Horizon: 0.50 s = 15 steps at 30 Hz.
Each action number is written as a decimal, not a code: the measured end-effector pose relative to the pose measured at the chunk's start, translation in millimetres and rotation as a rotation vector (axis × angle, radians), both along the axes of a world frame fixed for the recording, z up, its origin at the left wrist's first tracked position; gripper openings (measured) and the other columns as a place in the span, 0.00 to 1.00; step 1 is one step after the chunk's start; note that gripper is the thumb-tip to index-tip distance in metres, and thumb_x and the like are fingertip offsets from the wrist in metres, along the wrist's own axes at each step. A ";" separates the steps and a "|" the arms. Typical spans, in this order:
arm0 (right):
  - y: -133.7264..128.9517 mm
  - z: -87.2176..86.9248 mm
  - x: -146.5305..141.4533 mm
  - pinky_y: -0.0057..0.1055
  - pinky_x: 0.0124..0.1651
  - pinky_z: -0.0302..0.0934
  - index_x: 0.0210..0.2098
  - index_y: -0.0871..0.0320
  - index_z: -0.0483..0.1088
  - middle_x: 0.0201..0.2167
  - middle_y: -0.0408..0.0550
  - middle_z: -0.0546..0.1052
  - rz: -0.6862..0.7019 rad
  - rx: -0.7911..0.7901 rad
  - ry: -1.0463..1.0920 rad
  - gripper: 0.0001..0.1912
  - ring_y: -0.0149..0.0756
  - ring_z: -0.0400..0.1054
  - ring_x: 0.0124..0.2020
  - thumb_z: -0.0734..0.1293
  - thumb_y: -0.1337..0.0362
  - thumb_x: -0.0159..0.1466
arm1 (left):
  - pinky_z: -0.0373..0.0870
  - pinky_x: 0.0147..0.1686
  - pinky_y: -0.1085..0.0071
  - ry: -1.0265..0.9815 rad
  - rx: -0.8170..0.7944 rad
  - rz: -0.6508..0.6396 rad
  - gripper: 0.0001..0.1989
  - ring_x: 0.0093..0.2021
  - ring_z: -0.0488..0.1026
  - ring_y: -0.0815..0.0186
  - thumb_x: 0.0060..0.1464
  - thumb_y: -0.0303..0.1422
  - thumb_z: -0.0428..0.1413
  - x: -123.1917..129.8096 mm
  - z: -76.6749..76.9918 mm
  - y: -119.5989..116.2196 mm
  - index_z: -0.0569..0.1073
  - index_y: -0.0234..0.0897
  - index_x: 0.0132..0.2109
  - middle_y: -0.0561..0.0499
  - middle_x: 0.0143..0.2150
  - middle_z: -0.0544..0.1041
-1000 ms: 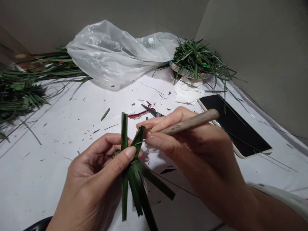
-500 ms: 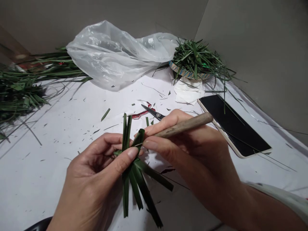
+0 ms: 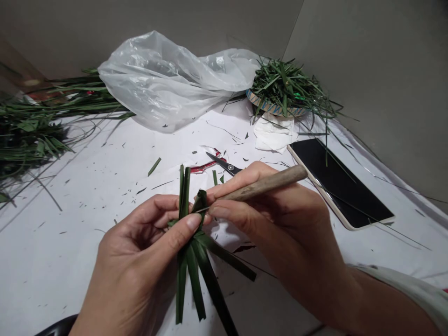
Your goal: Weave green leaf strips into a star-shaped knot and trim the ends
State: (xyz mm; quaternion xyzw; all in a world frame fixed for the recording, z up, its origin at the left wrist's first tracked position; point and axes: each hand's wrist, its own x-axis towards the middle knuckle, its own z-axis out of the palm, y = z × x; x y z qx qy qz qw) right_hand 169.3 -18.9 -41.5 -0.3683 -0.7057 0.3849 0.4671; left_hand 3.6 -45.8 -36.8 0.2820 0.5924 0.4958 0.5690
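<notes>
Between thumb and fingers, my left hand [image 3: 150,247] pinches a bundle of folded green leaf strips [image 3: 199,266], woven together where the thumb presses. Several strip ends hang down toward me and two stand up beyond the fingers. My right hand [image 3: 273,224] is closed around an awl [image 3: 268,183] with a worn wooden handle. Its thin metal tip reaches the strips beside my left thumb; whether it goes under a strip I cannot tell. Just past my right fingers lie scissors [image 3: 224,163], their handles partly hidden behind the hand.
Behind are a crumpled clear plastic bag [image 3: 168,84] and a round container [image 3: 273,107] heaped with leaf cuttings [image 3: 283,84]. White tissue [image 3: 275,133] and a phone [image 3: 343,182] lie at right. Long green leaves [image 3: 31,135] pile at left. Scraps dot the white tabletop [image 3: 87,177].
The curled strip by the awl tip has shifted slightly left and stands lower. The hanging strip ends have swung a little downward. Both hands keep their grip.
</notes>
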 end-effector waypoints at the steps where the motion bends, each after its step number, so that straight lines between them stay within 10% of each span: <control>1: 0.7 1.2 -1.3 0.28 0.37 0.71 0.38 0.51 0.72 0.39 0.42 0.78 -0.012 -0.023 0.053 0.06 0.33 0.76 0.37 0.69 0.70 0.66 | 0.74 0.30 0.78 0.000 -0.001 0.000 0.12 0.30 0.78 0.66 0.40 0.34 0.73 -0.2 -0.1 0.1 0.81 0.40 0.33 0.50 0.31 0.83; 15: 4.9 6.8 -4.1 0.27 0.35 0.72 0.30 0.54 0.74 0.35 0.42 0.80 -0.056 -0.013 0.059 0.07 0.32 0.75 0.34 0.70 0.65 0.66 | 0.77 0.27 0.66 -0.069 -0.070 0.075 0.16 0.31 0.80 0.55 0.37 0.36 0.71 2.1 3.9 14.8 0.81 0.42 0.37 0.50 0.26 0.80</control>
